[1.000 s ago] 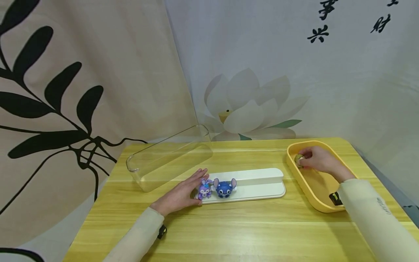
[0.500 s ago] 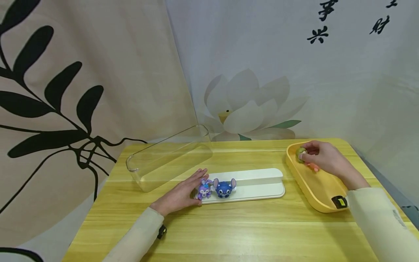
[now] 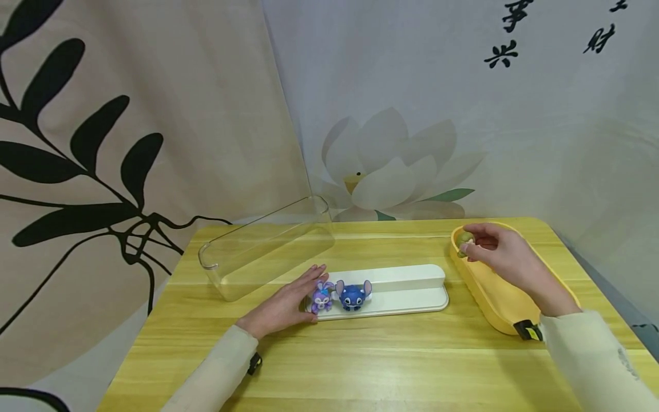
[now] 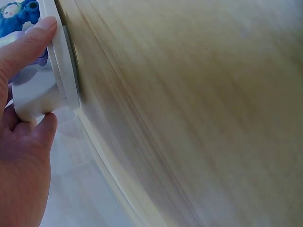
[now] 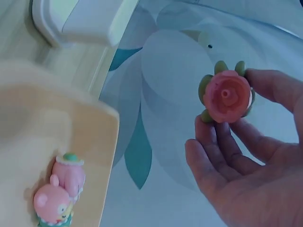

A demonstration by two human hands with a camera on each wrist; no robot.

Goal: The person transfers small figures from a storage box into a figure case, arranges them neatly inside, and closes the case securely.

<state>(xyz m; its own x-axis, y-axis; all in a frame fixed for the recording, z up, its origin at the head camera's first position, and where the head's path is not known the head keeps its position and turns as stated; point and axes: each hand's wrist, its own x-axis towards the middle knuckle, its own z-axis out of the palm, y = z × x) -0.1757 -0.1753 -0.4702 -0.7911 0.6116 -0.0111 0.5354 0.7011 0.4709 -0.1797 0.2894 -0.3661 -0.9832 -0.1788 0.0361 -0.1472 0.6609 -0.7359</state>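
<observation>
Fingers of right hand (image 3: 509, 260) clamped on a green figurine (image 3: 465, 238)

Right: thumb and fingertips pinch the figurine's sides, lifted near the far left rim of a yellow tray (image 3: 476, 297). Wrist view shows its pink, flower-shaped underside.

Left hand (image 3: 285, 305): thumb on near edge of a white base (image 3: 407, 306), other fingers around the left end, gripping it. Raised ledge along the base's far side. Purple figurine (image 3: 322, 298) upright at the left, close by the thumb; blue figurine (image 3: 353, 297) upright just right of it.

Tray at right of counter (image 3: 360, 366); pink figurine (image 5: 61, 187) lying inside, one or two, cannot tell. Clear cover (image 3: 273, 246) angled, far left. Printed cloth (image 3: 206, 86) behind.
</observation>
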